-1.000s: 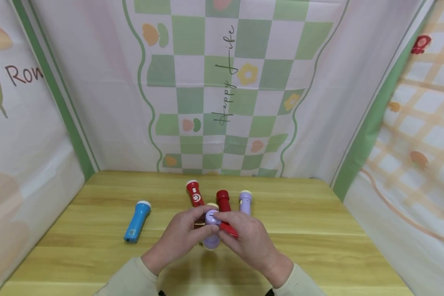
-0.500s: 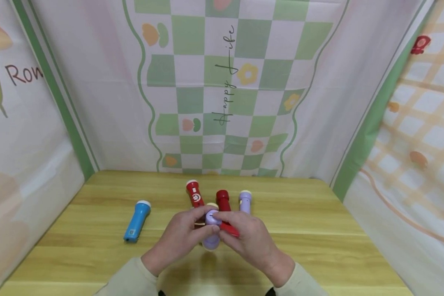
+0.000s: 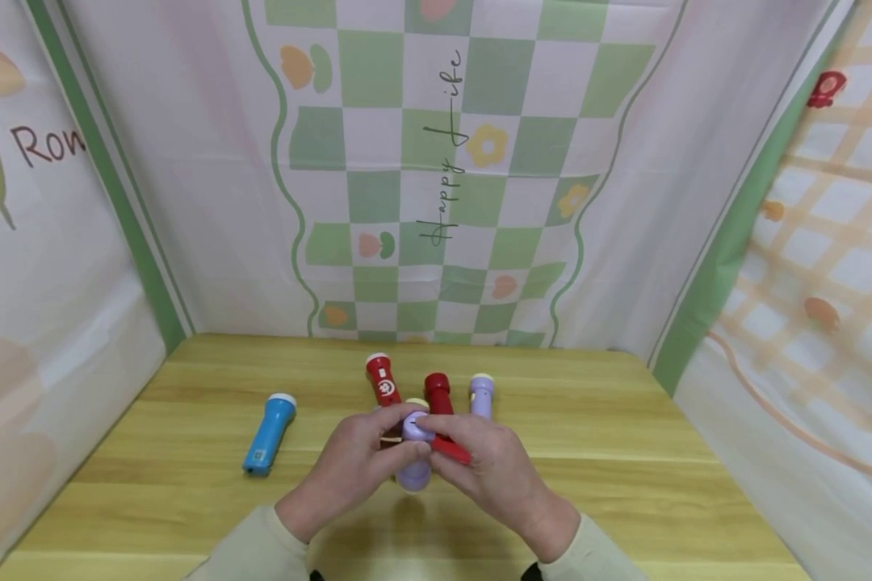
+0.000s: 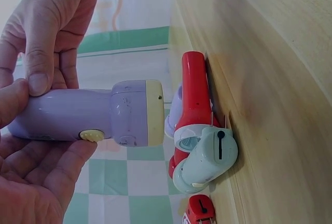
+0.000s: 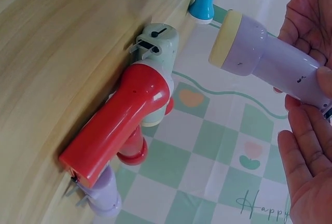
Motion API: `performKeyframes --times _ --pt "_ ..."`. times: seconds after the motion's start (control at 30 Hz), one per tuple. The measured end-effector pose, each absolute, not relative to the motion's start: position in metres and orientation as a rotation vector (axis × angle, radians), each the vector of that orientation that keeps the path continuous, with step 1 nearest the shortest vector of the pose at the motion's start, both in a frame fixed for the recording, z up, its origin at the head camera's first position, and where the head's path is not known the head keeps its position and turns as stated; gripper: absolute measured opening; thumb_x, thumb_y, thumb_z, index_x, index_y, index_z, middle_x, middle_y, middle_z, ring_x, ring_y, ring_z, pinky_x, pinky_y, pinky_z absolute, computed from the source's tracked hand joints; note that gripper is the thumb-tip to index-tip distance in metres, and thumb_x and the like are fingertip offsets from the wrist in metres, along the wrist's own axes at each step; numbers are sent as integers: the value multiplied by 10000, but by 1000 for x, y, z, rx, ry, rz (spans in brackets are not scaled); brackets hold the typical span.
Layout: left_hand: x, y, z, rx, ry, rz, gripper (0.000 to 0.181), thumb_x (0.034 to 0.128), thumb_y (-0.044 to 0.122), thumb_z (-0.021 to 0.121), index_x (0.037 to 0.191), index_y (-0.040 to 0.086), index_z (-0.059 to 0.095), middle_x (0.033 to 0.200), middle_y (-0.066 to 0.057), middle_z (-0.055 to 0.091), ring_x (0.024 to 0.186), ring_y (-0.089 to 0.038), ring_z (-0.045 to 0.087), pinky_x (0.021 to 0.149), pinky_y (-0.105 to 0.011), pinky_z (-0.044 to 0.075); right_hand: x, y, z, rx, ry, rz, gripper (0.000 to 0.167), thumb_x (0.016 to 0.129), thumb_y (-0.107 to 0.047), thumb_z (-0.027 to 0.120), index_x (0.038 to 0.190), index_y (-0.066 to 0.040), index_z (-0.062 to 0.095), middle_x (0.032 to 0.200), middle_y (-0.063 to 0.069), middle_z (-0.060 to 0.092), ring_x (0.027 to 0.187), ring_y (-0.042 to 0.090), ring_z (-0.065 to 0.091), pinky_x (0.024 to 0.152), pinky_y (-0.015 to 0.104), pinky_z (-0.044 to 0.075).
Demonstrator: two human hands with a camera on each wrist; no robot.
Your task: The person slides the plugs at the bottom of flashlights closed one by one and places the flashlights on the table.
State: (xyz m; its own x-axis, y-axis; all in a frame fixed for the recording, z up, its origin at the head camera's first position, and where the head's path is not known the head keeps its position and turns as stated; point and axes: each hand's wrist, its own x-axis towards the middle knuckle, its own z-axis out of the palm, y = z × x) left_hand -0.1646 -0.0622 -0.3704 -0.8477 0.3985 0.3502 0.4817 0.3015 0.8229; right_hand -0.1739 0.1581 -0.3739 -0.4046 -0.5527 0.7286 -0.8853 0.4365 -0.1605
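Observation:
Both hands hold one purple flashlight above the table, its tail end up and its cream-rimmed head down. The left hand grips it from the left; in the left wrist view its fingers lie near the cream button of the purple flashlight. From the other side the right hand pinches the tail end. In the right wrist view the right hand lies against the purple flashlight. Below lie a red flashlight and a pale green flashlight, partly hidden by the hands in the head view.
On the wooden table lie a blue flashlight at the left, a red one with a white print, a dark red one and another purple one behind the hands. Printed cloth hangs behind.

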Motion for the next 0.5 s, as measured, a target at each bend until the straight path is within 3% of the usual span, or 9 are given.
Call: performKeyframes --times 0.5 --pt "-164 -63 -370 -837 -2481 -1592 278 999 291 723 1270 240 696 1149 87 751 1019 -100 718 854 -224 600 -174 157 -373 1221 -2074 708 461 852 -166 866 1283 -122 707 1218 16 761 1051 160 754 903 241 593"
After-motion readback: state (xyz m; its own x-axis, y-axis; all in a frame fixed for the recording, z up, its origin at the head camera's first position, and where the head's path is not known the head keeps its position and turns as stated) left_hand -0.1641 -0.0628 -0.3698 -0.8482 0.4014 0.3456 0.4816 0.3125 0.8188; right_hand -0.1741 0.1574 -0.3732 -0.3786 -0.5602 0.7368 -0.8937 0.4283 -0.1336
